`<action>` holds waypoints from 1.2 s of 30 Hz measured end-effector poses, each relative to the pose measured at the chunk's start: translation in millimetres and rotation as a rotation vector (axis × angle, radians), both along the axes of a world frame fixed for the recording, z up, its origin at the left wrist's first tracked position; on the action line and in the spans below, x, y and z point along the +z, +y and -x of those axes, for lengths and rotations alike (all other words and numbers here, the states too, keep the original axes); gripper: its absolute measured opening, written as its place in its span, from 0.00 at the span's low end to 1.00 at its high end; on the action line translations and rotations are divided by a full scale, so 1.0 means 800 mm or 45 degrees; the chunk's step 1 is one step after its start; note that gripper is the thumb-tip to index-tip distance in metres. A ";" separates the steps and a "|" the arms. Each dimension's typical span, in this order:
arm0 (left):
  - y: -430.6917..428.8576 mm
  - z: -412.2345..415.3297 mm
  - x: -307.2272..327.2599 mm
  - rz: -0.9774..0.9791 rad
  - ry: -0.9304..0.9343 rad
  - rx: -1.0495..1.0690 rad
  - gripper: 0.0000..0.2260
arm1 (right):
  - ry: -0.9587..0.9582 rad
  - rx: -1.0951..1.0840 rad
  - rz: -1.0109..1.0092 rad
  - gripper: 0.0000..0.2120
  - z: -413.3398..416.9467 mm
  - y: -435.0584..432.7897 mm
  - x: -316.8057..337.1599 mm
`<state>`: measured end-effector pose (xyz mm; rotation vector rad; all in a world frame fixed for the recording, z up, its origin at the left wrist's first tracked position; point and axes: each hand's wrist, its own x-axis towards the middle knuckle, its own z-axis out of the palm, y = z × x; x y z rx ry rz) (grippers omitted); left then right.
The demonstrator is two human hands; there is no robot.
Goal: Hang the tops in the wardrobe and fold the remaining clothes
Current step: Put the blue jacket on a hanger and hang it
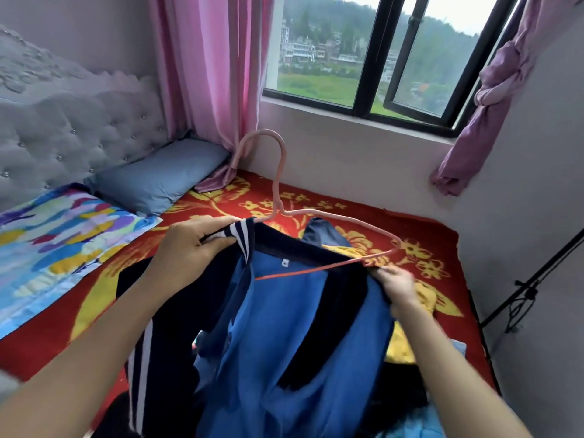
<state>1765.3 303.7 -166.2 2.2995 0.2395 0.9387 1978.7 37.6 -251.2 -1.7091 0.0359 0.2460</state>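
Observation:
A blue top with a navy collar and white stripes (284, 327) hangs in front of me above the bed. A pink wire hanger (281, 184) is partly inside its neck, hook pointing up. My left hand (192, 245) grips the striped collar at the left shoulder. My right hand (395, 284) pinches the collar and the hanger's right end. More clothes lie under the top on the bed, among them a yellow garment (404, 343) and a light blue one (410, 425).
The bed has a red blanket with yellow flowers (363, 213), a blue pillow (161, 178) and a multicoloured cloth (57, 235). A tufted grey headboard (63, 128) is at left, a window with pink curtains (208, 74) behind, a black stand (531, 286) at right.

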 end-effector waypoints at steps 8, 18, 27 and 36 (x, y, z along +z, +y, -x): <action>0.009 -0.018 0.004 -0.507 -0.153 0.231 0.11 | -0.654 -0.067 0.277 0.10 -0.021 -0.028 0.175; -0.007 -0.041 0.018 -0.601 -0.168 0.481 0.19 | -1.105 -0.071 0.537 0.09 0.110 0.042 0.170; -0.017 -0.039 0.017 -0.567 -0.316 0.334 0.15 | -0.954 0.492 0.494 0.08 0.150 0.101 0.125; 0.029 -0.009 0.039 -0.573 -0.501 0.414 0.13 | -1.032 0.405 0.728 0.17 0.037 0.010 0.167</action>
